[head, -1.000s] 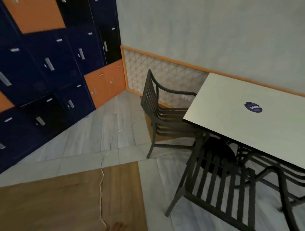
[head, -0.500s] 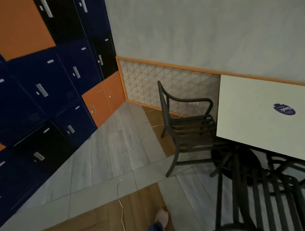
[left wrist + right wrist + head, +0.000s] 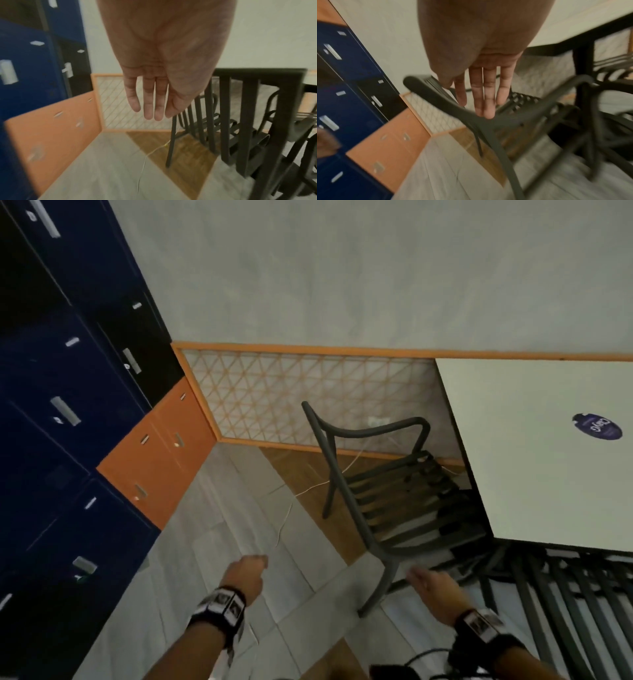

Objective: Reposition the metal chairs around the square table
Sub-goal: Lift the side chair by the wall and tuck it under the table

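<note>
Metal chair (image 3: 387, 491), seat tucked under the square table (image 3: 548, 446), stands ahead and right of my hands. My right hand (image 3: 433, 587), fingers straight and empty, is nearer its backrest; my left hand (image 3: 246, 573), fingers loose, empty, hangs well apart over the floor.

The tabletop (image 3: 548, 460) runs off the right edge and hides the far chair's (image 3: 404, 501) seat front. The near chair (image 3: 582, 611) is cut off. Both wrist views are motion-blurred.
</note>
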Motion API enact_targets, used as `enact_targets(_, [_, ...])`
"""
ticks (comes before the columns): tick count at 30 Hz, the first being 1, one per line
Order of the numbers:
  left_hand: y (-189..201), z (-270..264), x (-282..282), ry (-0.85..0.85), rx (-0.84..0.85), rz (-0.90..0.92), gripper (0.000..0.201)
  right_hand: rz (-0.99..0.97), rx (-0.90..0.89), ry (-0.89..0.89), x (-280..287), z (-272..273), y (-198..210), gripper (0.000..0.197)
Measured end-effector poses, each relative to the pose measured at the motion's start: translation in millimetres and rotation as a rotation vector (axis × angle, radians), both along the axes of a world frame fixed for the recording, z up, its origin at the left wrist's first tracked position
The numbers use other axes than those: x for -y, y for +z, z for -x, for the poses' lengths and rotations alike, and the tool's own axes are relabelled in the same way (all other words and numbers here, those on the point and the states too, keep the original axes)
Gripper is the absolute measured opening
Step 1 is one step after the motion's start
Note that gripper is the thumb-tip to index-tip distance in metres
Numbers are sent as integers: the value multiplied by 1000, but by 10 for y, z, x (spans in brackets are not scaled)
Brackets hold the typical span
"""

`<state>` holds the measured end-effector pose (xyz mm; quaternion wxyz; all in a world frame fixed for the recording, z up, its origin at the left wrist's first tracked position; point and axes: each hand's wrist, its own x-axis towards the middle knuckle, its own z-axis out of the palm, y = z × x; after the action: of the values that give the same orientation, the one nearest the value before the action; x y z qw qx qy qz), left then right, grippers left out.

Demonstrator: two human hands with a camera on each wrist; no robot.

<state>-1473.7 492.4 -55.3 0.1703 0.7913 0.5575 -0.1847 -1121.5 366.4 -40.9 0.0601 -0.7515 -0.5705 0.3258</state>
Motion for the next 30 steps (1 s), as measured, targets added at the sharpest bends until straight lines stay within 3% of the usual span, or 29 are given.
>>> enact_targets(2, [223,-262,-753,-120,-8,-118,49,-60,-56,-31,-546,114,163,32])
enact_targets(7, [436,-952,-2171,-396,88,-295,62,-96,-87,-37,-1375,506,210,51])
enact_targets(12, [299,-1399,-3103,-663,166,-321,83,-46,-38,-246,-1571,854,-19,58])
enact_targets(16, [-5,-1481,-3520,-883,143,-259,70,-24,-56,-371,-1600,935,5,63])
enact_targets(18, [-124,-1560,-3661,-908,179,-255,56,-18,-50,-392,-1645,949,50,60])
enact_targets(24, [-346,-1637,-4107,-994,246,-337,64,-42,-54,-441,-1952,1132,42,57])
enact_targets(30, [-274,-1695,-4676,-951,181,-313,63,-109,-133,-471,-2495,1445,-51,62])
